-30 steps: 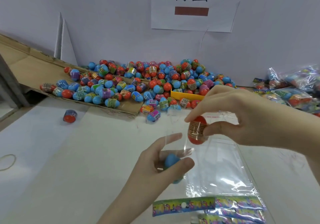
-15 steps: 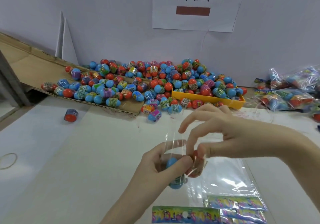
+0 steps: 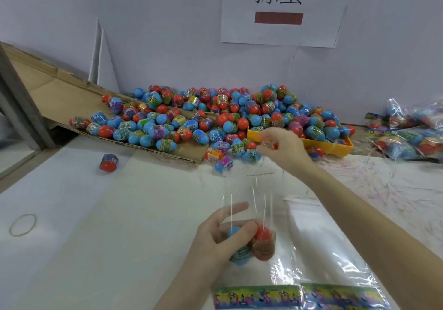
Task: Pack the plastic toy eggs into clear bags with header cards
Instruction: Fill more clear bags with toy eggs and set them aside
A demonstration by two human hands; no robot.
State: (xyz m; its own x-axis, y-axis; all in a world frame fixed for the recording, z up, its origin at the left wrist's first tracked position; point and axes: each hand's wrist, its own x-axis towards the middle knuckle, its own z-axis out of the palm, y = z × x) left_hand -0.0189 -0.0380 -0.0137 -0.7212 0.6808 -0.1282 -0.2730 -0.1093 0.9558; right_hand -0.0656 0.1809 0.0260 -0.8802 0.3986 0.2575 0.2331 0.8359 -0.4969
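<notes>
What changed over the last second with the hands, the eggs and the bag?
The right hand dropped its orange egg into the clear bag, beside the blue egg, then reached out to the egg pile, where its fingers now close on another egg. The left hand went on gripping the bag around the eggs. Pile, yellow tray and stray egg stayed put.

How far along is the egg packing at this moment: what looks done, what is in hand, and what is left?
Done: filled bags lie piled at the far right. In hand: the left hand grips a clear bag holding a blue egg and a red-topped egg; the right hand is at the pile, seemingly picking another. Left: a large heap of loose eggs, and empty bags with header cards nearby.
</notes>
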